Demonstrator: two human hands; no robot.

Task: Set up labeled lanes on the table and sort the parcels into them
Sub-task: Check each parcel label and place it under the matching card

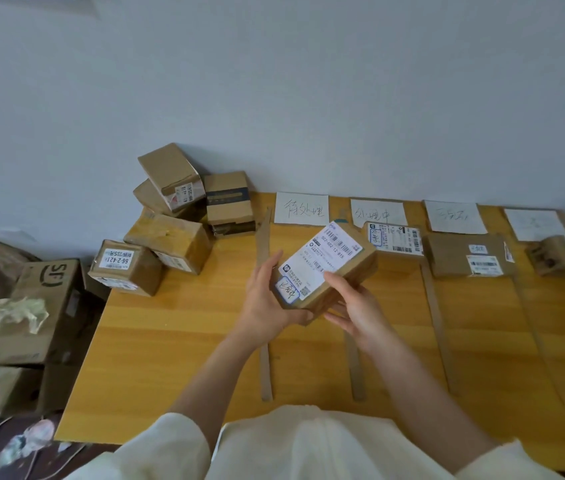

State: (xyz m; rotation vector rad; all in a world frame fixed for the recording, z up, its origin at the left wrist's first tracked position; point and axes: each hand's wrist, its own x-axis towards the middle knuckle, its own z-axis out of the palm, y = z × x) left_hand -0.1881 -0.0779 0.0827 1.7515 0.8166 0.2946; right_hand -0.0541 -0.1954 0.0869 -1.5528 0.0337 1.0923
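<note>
Parcels are the matter here, and one parcel (326,268) is held above the wooden table (177,341), over the first lane from the left. It is a small brown carton, so I judge it stiff and light; its taped faces may be a little slippery. The short ends seem the best place to hold it. The left hand (267,299) curls around its near left end, thumb on the top edge. The right hand (357,306) pinches the near right side, thumb on the white shipping label, fingers under. On this label a handwritten mark in a blue frame shows.

Far on the table stand four paper lane labels (301,208). Cardboard strips (265,368) divide the lanes. Three sorted parcels (464,254) lie in the right lanes. An unsorted pile (170,216) waits at far left.
</note>
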